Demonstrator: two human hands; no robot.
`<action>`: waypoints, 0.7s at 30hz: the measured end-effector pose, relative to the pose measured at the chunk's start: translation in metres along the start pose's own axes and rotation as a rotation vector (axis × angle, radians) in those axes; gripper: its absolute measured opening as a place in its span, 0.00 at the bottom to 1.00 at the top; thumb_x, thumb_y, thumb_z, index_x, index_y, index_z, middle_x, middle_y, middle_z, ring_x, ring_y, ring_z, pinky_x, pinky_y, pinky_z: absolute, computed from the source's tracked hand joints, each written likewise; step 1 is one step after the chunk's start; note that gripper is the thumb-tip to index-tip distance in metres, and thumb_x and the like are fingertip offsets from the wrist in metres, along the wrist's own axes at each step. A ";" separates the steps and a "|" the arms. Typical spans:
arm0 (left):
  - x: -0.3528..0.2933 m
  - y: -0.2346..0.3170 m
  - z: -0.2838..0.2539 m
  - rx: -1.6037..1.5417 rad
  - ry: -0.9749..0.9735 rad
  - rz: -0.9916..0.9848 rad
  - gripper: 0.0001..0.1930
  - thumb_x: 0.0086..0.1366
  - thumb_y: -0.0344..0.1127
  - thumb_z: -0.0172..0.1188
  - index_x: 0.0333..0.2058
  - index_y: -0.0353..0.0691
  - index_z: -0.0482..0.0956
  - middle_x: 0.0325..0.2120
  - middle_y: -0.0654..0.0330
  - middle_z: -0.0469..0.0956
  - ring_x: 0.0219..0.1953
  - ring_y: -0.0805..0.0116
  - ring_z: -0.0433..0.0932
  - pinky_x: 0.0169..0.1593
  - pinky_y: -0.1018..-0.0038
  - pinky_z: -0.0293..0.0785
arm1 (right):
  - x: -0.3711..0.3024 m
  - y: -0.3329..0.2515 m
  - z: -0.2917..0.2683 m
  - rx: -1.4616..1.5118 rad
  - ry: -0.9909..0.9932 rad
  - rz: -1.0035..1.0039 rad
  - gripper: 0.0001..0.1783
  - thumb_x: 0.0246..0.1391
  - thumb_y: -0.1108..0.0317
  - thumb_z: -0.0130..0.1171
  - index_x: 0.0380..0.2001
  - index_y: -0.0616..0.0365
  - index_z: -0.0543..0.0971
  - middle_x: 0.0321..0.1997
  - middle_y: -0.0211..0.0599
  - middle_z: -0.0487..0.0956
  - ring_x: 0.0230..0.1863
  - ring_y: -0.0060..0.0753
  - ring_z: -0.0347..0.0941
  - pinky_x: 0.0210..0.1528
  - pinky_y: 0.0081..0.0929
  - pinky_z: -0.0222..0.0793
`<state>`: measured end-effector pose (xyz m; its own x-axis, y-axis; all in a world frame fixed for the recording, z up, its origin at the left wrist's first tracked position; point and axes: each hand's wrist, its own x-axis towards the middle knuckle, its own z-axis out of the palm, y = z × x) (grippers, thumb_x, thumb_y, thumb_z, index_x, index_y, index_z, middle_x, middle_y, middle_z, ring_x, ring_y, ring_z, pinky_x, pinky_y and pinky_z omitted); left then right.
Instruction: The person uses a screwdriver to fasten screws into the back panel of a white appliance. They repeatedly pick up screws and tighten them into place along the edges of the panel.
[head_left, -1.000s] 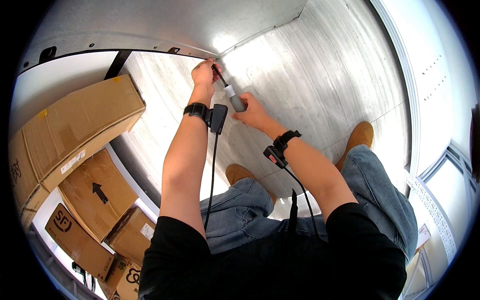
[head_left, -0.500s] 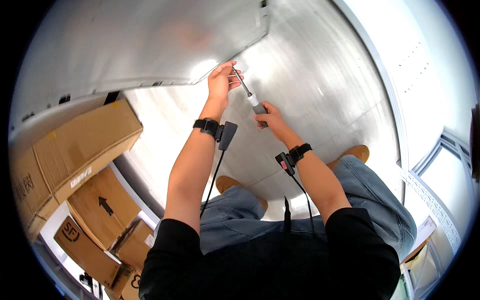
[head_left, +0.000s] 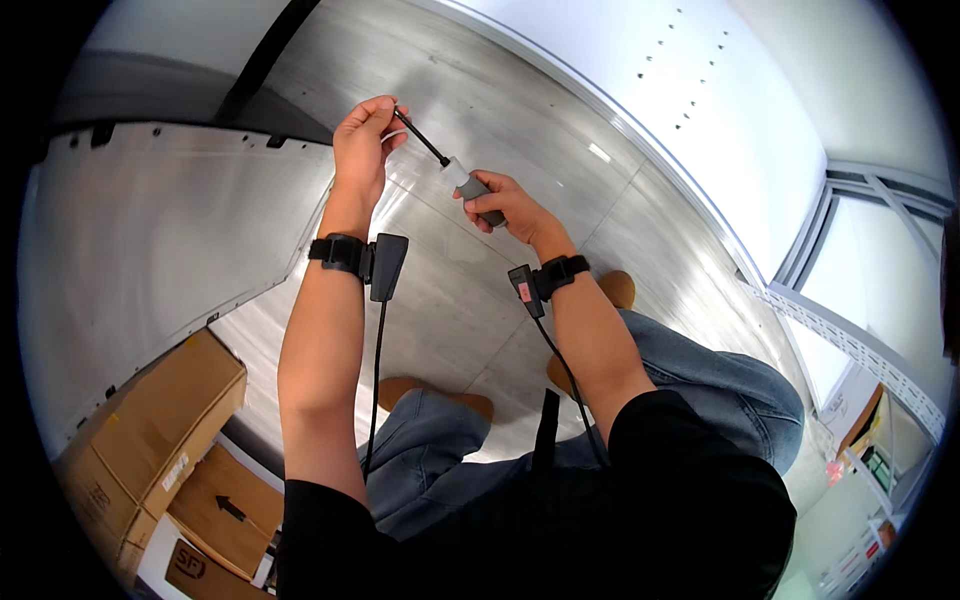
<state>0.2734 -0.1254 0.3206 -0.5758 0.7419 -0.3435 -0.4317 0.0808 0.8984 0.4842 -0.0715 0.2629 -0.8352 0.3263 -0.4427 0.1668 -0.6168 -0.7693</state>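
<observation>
At the left of the frame a grey metal panel (head_left: 170, 225) leans across the view, with dark slots and small holes along its edges; below it, toward the lower left corner, a long cardboard box (head_left: 160, 420) lies beside a smaller arrow-marked box (head_left: 215, 480); in the upper left-centre, just past the panel's edge, is the left hand (head_left: 360, 150), thumb and forefinger pinching the tip end of a screwdriver (head_left: 455, 172), the remaining fingers loosely curled; whether a screw or bit sits in that pinch is too small to tell; the screwdriver slants down from there toward the middle of the frame, dark shaft first, then a pale collar and a grey handle; the right hand (head_left: 515, 208), near the centre, has its fingers wrapped round that handle; as far as shows, the tool is gripped at both ends above the floor (head_left: 450, 260), and its tip meets no hole in the panel; how much is finished or left at the slots cannot be told; farther right stand a white panel (head_left: 690, 150) with rows of small holes and a perforated rail (head_left: 860, 350).
</observation>
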 end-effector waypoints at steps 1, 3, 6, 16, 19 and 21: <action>0.003 0.001 0.013 0.005 -0.016 -0.008 0.07 0.65 0.34 0.55 0.36 0.38 0.77 0.31 0.62 0.78 0.29 0.78 0.73 0.36 0.80 0.72 | -0.006 -0.001 -0.007 0.022 0.018 -0.011 0.14 0.45 0.70 0.57 0.37 0.62 0.74 0.21 0.29 0.70 0.19 0.21 0.66 0.21 0.20 0.59; 0.014 0.000 0.038 0.021 -0.059 -0.033 0.07 0.65 0.34 0.55 0.37 0.38 0.77 0.30 0.63 0.78 0.29 0.78 0.73 0.36 0.80 0.71 | -0.019 -0.001 -0.019 0.074 0.064 -0.037 0.14 0.45 0.70 0.57 0.37 0.62 0.74 0.21 0.30 0.70 0.19 0.21 0.65 0.21 0.20 0.59; 0.039 -0.014 0.082 0.090 -0.171 0.021 0.07 0.62 0.32 0.59 0.37 0.37 0.78 0.28 0.64 0.77 0.29 0.78 0.72 0.35 0.80 0.70 | -0.046 0.001 -0.043 0.127 0.193 -0.120 0.14 0.45 0.71 0.57 0.38 0.62 0.73 0.22 0.30 0.71 0.19 0.21 0.65 0.21 0.21 0.59; 0.058 -0.092 0.237 0.802 -0.419 0.509 0.07 0.55 0.35 0.64 0.32 0.40 0.82 0.28 0.63 0.80 0.32 0.70 0.75 0.37 0.75 0.71 | -0.111 0.034 -0.086 0.417 0.585 -0.311 0.10 0.45 0.71 0.56 0.34 0.57 0.72 0.20 0.30 0.70 0.20 0.24 0.65 0.22 0.23 0.59; 0.062 -0.108 0.245 0.944 -0.427 0.722 0.05 0.53 0.35 0.64 0.29 0.43 0.83 0.26 0.63 0.79 0.34 0.64 0.75 0.38 0.70 0.71 | -0.106 0.042 -0.084 0.489 0.622 -0.329 0.09 0.45 0.71 0.56 0.33 0.57 0.73 0.20 0.30 0.70 0.20 0.24 0.65 0.23 0.23 0.60; 0.066 -0.112 0.250 0.991 -0.418 0.795 0.05 0.52 0.35 0.65 0.27 0.43 0.83 0.25 0.64 0.78 0.34 0.64 0.73 0.38 0.69 0.71 | -0.104 0.046 -0.084 0.484 0.623 -0.323 0.09 0.45 0.71 0.56 0.33 0.57 0.73 0.21 0.30 0.70 0.20 0.24 0.65 0.23 0.23 0.60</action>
<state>0.4573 0.0806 0.2663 -0.1029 0.9447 0.3115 0.7046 -0.1518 0.6932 0.6227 -0.0735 0.2344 -0.3391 0.7860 -0.5169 -0.3908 -0.6175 -0.6826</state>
